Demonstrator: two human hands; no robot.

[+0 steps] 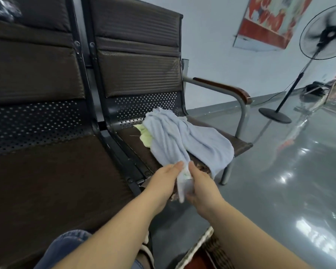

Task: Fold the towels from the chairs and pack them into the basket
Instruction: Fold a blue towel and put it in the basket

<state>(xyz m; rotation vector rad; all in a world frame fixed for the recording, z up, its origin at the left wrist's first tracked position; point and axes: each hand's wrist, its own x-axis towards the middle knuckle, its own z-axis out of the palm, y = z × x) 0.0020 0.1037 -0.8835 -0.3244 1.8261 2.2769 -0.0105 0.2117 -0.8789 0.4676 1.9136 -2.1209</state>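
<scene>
A pale blue towel [184,136] lies crumpled on the seat of the right-hand chair [241,145], over a light green towel [145,135] that shows only at its left side. One end of the blue towel hangs off the seat's front edge. My left hand [166,180] and my right hand [199,186] are both closed on that hanging end, side by side. A wicker basket [211,247] with a white rim shows partly at the bottom edge, below my right forearm.
A second brown padded chair [47,171] stands to the left, joined to the first. A curved armrest [227,90] bounds the right chair. A standing fan [318,45] with its round base is on the glossy grey floor at the right. My denim-clad knee [66,247] is at the bottom left.
</scene>
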